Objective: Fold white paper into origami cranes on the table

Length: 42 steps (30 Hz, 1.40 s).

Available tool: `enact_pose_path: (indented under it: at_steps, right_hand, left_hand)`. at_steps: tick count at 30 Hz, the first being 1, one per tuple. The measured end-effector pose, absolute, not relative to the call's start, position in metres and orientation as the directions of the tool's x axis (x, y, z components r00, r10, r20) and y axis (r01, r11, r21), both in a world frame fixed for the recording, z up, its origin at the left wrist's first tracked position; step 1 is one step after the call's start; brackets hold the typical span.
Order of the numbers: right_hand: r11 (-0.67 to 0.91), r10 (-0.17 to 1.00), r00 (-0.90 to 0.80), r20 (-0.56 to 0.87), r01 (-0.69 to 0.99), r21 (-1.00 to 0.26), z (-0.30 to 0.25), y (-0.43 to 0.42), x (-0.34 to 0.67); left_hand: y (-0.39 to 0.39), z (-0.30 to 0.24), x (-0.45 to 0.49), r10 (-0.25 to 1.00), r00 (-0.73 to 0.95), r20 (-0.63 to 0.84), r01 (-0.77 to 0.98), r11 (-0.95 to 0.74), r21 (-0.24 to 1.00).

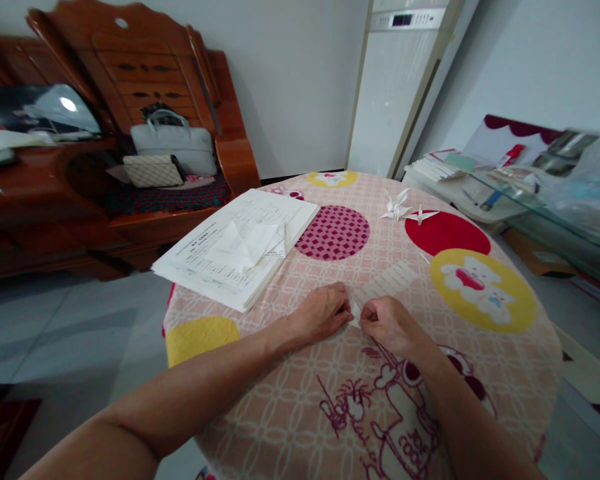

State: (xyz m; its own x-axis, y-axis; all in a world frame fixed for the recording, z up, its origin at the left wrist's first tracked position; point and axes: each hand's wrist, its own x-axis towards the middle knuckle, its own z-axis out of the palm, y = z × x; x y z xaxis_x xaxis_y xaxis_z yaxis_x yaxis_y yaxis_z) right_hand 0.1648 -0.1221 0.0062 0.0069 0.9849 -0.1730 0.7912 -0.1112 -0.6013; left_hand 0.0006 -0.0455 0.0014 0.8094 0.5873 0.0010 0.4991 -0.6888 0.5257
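2 bare forearms point(195, 387) reach in from the bottom edge toward a sheet of paper point(391, 280) on a round, cloth-covered bench point(270, 407). The paper lies just beyond and between the hands, slanting away toward the upper right. The left hand point(325, 312) has its fingers bunched together at the paper's near left corner. The right hand point(391, 325) is curled, thumb and fingers closed in a pinch on the near edge, just beside the left. Neither hand shows a gap; how firmly each presses, I cannot tell.

The step looks like making a small fold at the near end. Done well, it would call for lining the edges up exactly, holding the layers steady with the left fingers, and running the right thumb outward for a sharp crease, without dragging the thin sheet.

The paper is pale, narrow and slightly see-through, with faint rows of print-like lines; a plain white flap shows between the fingertips. Beyond it sit 2 white paper cranes point(397, 205), and to the left, a stack of printed sheets point(195, 267) bears loose folded papers point(250, 243).
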Motion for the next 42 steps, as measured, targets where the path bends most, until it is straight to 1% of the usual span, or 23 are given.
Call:
enact_pose_path:
  at_steps: [4,9,15,26,33,37,42]
  right_hand:
    - [-0.097,0.987,0.0,-0.161,0.801,-0.591,0.0071,-0.1218,0.1633]
    - [-0.119,0.987,0.037,-0.156,0.821,-0.559,0.0062,-0.1217,0.1613]
    - [-0.116,0.987,0.034,-0.156,0.824,-0.555,0.0083,-0.1223,0.1606]
    - [-0.13,0.988,0.057,-0.146,0.819,-0.559,0.0043,-0.1224,0.1631]
    - [-0.176,0.981,0.108,-0.16,0.843,-0.509,0.0083,-0.1217,0.1577]
    - [-0.183,0.98,0.109,-0.167,0.825,-0.534,0.0081,-0.1215,0.1591]
    - [-0.136,0.987,0.057,-0.149,0.785,-0.604,0.0049,-0.1242,0.1659]
  left_hand:
    - [-0.0461,-0.0006,0.0006,0.573,0.819,0.018,0.488,-0.713,0.504]
    - [-0.0465,-0.0049,-0.0001,0.569,0.822,0.036,0.488,-0.736,0.47]
    - [-0.0446,-0.0033,0.0017,0.576,0.817,0.014,0.498,-0.717,0.488]
    - [-0.0444,-0.0016,0.0022,0.574,0.819,0.021,0.497,-0.726,0.474]
    - [-0.0441,-0.0015,0.0013,0.575,0.818,0.022,0.493,-0.719,0.49]
    - [-0.0442,-0.0009,0.001,0.571,0.821,0.017,0.49,-0.718,0.494]
    - [-0.044,-0.0008,0.0009,0.573,0.819,0.026,0.486,-0.717,0.5]
